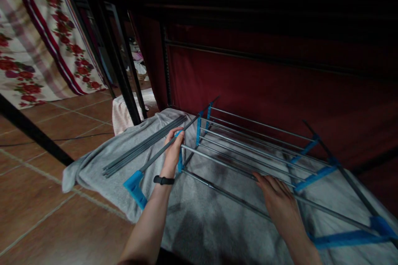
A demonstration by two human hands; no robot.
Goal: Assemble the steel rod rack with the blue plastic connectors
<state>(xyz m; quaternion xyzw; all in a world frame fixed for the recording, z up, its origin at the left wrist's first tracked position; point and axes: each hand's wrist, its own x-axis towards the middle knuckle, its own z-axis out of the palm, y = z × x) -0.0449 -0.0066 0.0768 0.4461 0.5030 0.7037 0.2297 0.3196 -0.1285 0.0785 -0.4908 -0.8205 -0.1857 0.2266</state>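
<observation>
Head view: left hand (pixel 173 149) grips one gray pole (pixel 161 152); right hand (pixel 276 198) lies flat on rack rods (pixel 248 149).

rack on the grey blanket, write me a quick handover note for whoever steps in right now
Left hand: closed around the rack's left end, where a grey upright pole meets a blue connector.
Right hand: flat, fingers resting on the front rods, gripping nothing.
Rack lies on its side on the grey blanket. Loose spare poles lie bundled left of it.
Done: rods and blue side pieces joined into tiers.
Left: the loose poles are not yet fitted, and the rack is not stood upright.
</observation>
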